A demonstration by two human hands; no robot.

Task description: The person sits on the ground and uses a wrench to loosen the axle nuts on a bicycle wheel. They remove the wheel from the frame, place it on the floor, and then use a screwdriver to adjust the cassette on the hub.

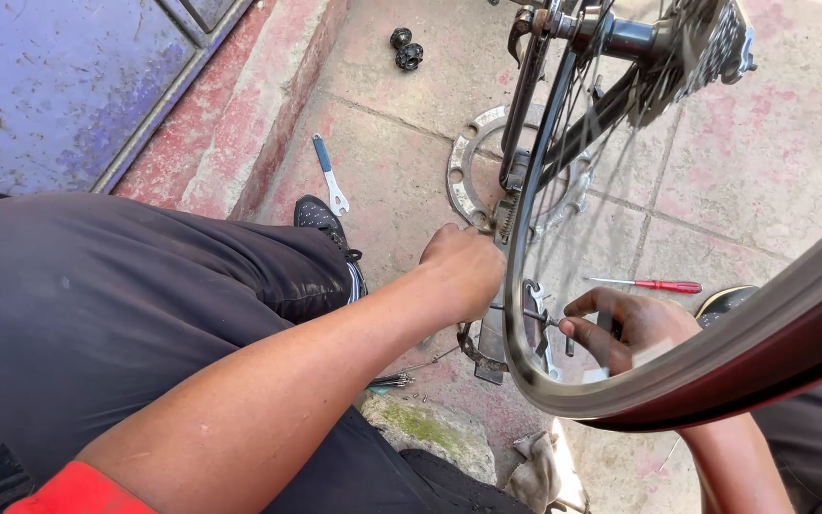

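Crouching at the wheel (535,238), left hand (463,271) clenched on the stiff brake arm (487,338), right fingers (587,324) pinching its small bolt (537,316) at three o'clock.

No packages, labels, signs or screens show anywhere in this view.
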